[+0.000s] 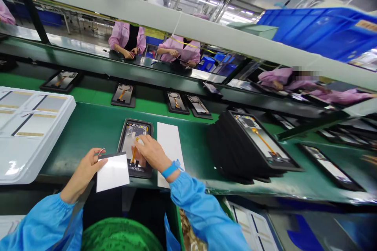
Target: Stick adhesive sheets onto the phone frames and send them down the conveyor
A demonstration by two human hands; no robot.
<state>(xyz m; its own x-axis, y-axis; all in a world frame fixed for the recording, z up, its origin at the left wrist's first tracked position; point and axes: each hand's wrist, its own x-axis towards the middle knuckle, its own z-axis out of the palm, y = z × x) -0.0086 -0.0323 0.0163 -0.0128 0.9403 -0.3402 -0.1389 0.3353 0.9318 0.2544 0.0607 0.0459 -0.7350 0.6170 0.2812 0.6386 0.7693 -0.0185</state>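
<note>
My left hand [88, 168] pinches a flat white tablet battery [113, 174] by its upper left corner. The battery has a dark strip along its top edge, and a short thin wire sticks up at my fingertips. Its right corner overlaps the near edge of an opened tablet [144, 168] on the green bench. My right hand [151, 152] reaches over this tablet, its fingers closed at the upper end of an orange ribbon cable [133, 154]. The fingertips partly cover the cable. Beside the tablet, under my right wrist, lies a white sheet [169, 141].
At left stands a white tray [66, 125] of batteries. A tall stack of opened tablets [232, 152] rises at right. Several more tablets lie on the green belt [147, 103] behind. Below the bench edge is a green stool [120, 235]. Co-workers in pink sit across.
</note>
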